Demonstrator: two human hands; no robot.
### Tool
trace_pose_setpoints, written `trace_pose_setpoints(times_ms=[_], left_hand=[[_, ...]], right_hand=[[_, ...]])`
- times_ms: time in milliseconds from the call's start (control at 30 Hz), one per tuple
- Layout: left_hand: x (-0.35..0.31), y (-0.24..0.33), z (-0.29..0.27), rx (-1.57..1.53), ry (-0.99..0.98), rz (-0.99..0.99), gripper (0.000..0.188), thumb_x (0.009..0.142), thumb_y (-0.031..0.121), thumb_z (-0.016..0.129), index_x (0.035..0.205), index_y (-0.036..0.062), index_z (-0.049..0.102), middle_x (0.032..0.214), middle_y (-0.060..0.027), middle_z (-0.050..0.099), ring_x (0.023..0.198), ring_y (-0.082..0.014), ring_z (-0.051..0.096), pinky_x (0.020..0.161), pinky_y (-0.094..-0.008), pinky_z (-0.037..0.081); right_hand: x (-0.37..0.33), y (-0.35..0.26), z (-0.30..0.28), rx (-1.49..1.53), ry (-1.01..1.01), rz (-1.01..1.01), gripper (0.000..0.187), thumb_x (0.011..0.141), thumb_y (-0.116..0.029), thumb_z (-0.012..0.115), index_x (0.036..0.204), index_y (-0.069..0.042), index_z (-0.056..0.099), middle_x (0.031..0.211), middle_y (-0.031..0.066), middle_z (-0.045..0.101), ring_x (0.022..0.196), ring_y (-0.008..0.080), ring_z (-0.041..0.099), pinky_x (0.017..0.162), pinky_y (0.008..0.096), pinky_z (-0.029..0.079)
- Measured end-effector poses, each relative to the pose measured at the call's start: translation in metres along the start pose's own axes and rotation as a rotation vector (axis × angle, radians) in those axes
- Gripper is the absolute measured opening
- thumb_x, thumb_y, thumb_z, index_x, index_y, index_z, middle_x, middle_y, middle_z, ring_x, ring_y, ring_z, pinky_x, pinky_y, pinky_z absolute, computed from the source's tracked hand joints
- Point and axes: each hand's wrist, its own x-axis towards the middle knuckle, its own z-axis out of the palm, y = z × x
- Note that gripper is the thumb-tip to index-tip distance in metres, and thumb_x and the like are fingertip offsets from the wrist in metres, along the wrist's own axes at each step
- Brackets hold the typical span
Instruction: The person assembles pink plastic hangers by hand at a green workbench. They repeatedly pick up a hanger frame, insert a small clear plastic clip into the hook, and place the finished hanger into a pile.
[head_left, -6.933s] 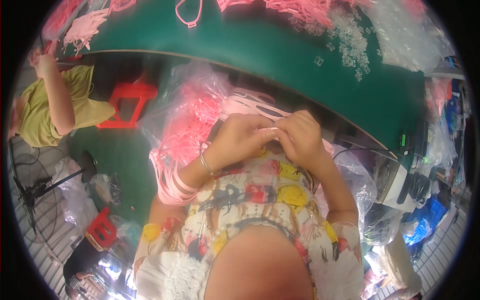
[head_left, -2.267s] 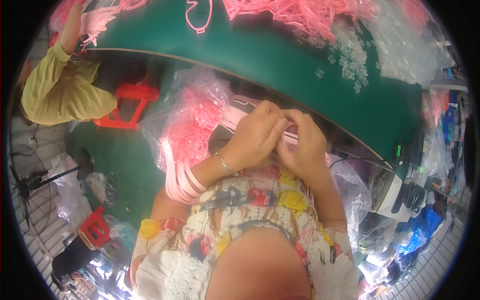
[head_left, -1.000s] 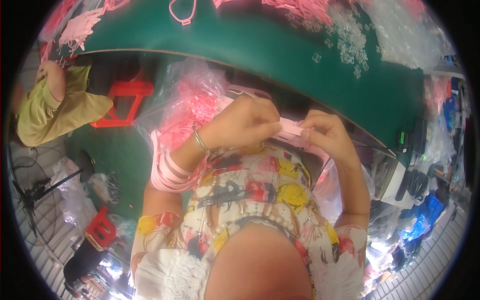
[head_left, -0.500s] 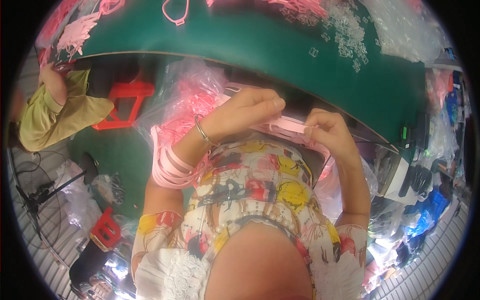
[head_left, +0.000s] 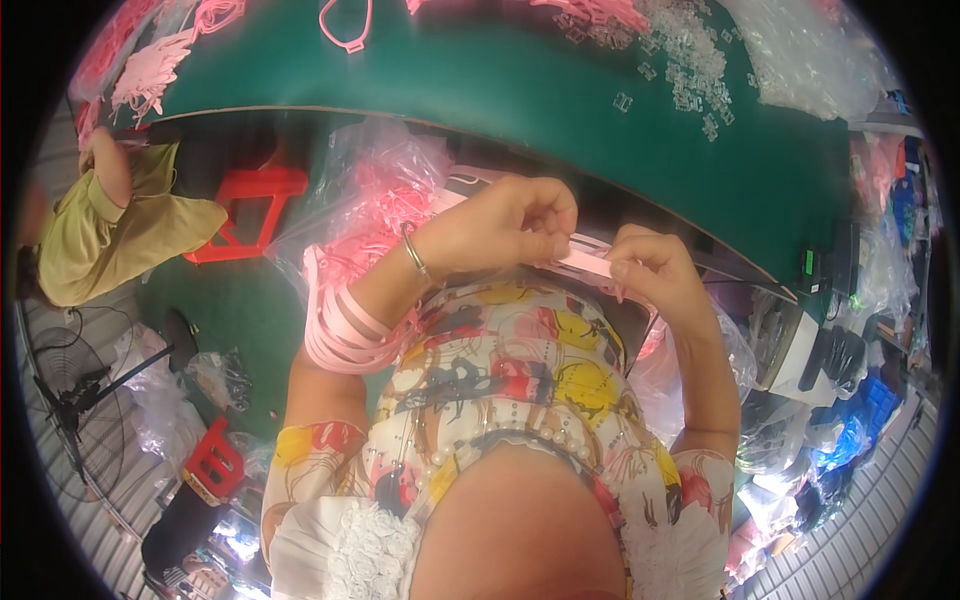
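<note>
A flat pink strap (head_left: 587, 263) is stretched between my two hands, in front of my body at the table's near edge. My left hand (head_left: 505, 228) pinches its left end between thumb and fingers. At the other end, my right hand (head_left: 655, 268) grips it with thumb and forefinger. Several pink strap loops (head_left: 342, 335) hang over my left forearm, below the metal bangle. Behind that arm lies a clear plastic bag (head_left: 375, 165) with more pink straps in it. What lies under my fingers is partly hidden.
On the green table (head_left: 480, 90) are a pink strap loop (head_left: 352, 44), clear plastic clips (head_left: 690, 75) and a large clear bag (head_left: 815, 60). To the left are a person in an olive top (head_left: 125, 235), a red stool (head_left: 262, 190) and a fan (head_left: 70, 400).
My left hand has turned and its fingers have lifted, with the thumb now pressed on the strap nearer my right hand. My right hand has shifted slightly down and keeps its hold.
</note>
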Motion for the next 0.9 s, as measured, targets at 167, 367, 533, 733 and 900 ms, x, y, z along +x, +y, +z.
trace_pose_setpoints(times_ms=[167,367,533,733,900], left_hand=[[0.002,0.01,0.0,-0.09,0.019,-0.069,0.014,0.087,0.014,0.06,0.093,0.0016,0.058,0.083,0.0001,0.059,0.078,-0.0077,0.053,0.072,-0.024,0.046],[0.009,0.017,-0.004,-0.034,-0.002,-0.113,0.015,0.094,0.018,0.053,0.093,0.0044,0.059,0.083,0.0021,0.057,0.069,-0.004,0.046,0.059,-0.0201,0.037],[0.013,0.019,-0.004,-0.022,-0.012,-0.122,0.018,0.095,0.021,0.053,0.091,0.0049,0.061,0.083,0.0025,0.057,0.069,-0.0041,0.045,0.059,-0.0199,0.037],[0.018,0.016,-0.006,0.006,-0.066,-0.129,0.022,0.095,0.024,0.054,0.095,0.0035,0.062,0.087,0.0017,0.059,0.076,-0.005,0.048,0.065,-0.0203,0.04],[0.019,0.017,-0.009,0.031,-0.122,-0.142,0.023,0.094,0.025,0.056,0.097,0.0022,0.062,0.091,0.0009,0.061,0.082,-0.0062,0.051,0.072,-0.0216,0.041]], right_hand=[[0.002,-0.001,-0.001,-0.107,0.043,-0.065,0.009,0.079,-0.007,0.064,0.073,0.0,0.066,0.07,0.0025,0.054,0.067,0.0093,0.051,0.064,0.0253,0.039],[0.0,0.001,-0.003,-0.093,0.039,-0.028,0.009,0.078,-0.007,0.065,0.073,0.0,0.066,0.071,0.0024,0.054,0.068,0.0093,0.052,0.066,0.0256,0.039],[-0.001,-0.001,-0.005,-0.094,0.037,0.009,0.007,0.078,-0.007,0.066,0.074,-0.001,0.067,0.072,0.0024,0.055,0.069,0.0094,0.053,0.066,0.026,0.04],[-0.001,0.005,-0.01,-0.116,0.038,0.013,0.008,0.077,-0.008,0.069,0.076,-0.001,0.068,0.074,0.0025,0.056,0.071,0.0106,0.053,0.066,0.0262,0.041],[-0.002,0.005,-0.01,-0.138,0.025,0.005,0.009,0.077,-0.01,0.071,0.077,-0.001,0.068,0.075,0.0027,0.057,0.073,0.0113,0.053,0.068,0.0266,0.041]])
